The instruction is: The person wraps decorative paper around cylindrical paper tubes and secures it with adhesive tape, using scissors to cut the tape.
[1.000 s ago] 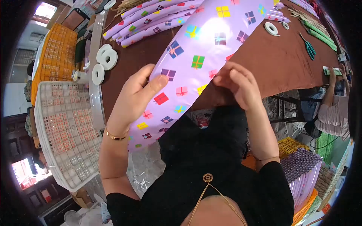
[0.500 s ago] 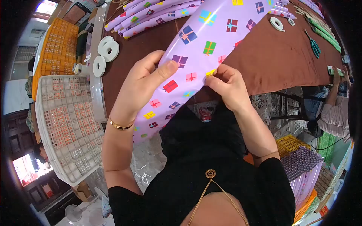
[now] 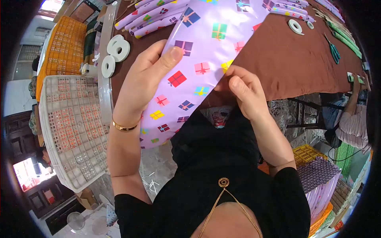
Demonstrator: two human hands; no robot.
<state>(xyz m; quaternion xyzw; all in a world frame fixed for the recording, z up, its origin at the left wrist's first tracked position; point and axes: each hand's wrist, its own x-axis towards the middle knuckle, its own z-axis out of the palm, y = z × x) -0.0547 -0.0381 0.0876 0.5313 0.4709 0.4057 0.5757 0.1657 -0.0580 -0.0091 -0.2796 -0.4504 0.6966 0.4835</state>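
Note:
A lilac roll of wrapping paper printed with colourful gift boxes slants from my lap up over the table edge. My left hand is closed around its left side, thumb on top and fingers hidden underneath. At the paper's right edge is my right hand, its thumb lifted off the paper and apart from the index finger. That index finger is at the edge near a yellow gift print; the other fingers curl below, partly hidden.
More lilac rolls lie at the back of the brown-covered table. White tape rolls sit at its left edge, another tape roll and green-handled scissors to the right. White crate at left; another person's hand far right.
My right thumb has come off the paper's edge, where it was pinching before. The view has shifted slightly, and the roll has tilted a little with my left hand still around it.

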